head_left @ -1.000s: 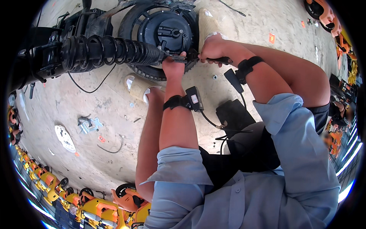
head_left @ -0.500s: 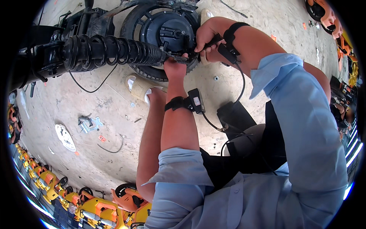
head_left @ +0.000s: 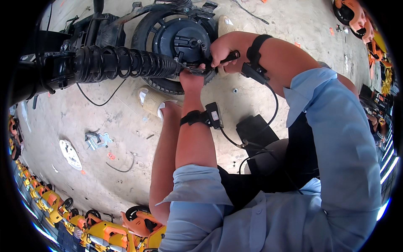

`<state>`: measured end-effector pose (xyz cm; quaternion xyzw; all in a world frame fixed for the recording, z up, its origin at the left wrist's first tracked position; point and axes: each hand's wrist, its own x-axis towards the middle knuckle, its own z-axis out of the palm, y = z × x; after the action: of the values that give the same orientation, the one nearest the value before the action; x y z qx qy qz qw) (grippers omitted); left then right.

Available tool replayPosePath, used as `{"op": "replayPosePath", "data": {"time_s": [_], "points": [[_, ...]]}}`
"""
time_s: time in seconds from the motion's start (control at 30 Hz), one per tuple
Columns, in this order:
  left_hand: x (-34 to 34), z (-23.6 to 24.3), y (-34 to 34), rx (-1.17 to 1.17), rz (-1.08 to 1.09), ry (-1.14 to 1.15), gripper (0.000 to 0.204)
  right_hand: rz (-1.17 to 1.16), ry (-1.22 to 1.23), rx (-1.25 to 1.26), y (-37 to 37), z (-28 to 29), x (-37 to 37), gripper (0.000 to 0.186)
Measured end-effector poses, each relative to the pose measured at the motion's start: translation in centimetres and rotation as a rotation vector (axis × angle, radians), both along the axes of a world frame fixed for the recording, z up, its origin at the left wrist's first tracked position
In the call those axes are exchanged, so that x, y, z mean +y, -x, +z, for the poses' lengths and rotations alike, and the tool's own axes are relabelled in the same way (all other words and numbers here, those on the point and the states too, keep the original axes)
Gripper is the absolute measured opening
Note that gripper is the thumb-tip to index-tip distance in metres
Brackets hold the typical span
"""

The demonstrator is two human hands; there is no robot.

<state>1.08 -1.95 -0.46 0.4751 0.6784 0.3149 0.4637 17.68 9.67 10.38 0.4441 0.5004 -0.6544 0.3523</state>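
A black wheel with a round hub motor lies at the top middle. A black coil-spring shock absorber runs from the left to the hub's near side. My left hand is closed at the shock's lower end beside the hub; what its fingers grip is mostly hidden. Just right of it, my right hand is wrapped round a black-handled tool, whose working end is hidden near the hub's edge.
A loose nut lies on the concrete floor. Farther left are a metal bracket, a white oval plate and a short cable. A dark flat block sits near my legs. Yellow-orange vehicles line the lower left.
My right hand and the black handle have come slightly nearer, and the handle's end has tilted differently. My left hand stays at the shock's end. The whole view has shifted a little.
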Motion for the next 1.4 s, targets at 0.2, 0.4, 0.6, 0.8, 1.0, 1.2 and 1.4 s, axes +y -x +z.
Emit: {"op": "replayPosePath", "data": {"time_s": [0.2,0.4,0.6,0.8,1.0,1.2,1.4], "points": [[0.3,-0.3,-0.9,-0.032,0.036,0.05,0.03,-0.161,0.164,-0.055,-2.7,-0.3,1.2,0.035],[-0.1,-1.3,-0.6,-0.048,0.061,0.063,0.029,-0.116,0.266,-0.12,-1.5,-2.2,1.1,0.032],[0.1,-1.3,-1.1,-0.078,0.025,0.036,0.03,-0.174,0.278,-0.09,-2.1,-1.8,1.3,0.031],[0.1,-0.7,-1.3,-0.039,0.045,0.089,0.032,-0.533,0.313,-0.031,-3.7,-3.6,-2.8,0.033],[0.3,-0.4,-1.4,-0.107,0.034,0.091,0.032,-0.548,0.193,-0.002,-5.3,-5.6,-3.5,0.028],[-0.1,-1.3,-0.7,-0.076,0.073,0.085,0.032,-0.247,-0.064,-0.208,-0.8,-3.5,-2.6,0.046],[0.0,-1.5,-1.0,0.037,-0.009,-0.012,0.031,-0.14,-0.223,-0.258,-0.4,-3.0,-3.4,0.051]]}}
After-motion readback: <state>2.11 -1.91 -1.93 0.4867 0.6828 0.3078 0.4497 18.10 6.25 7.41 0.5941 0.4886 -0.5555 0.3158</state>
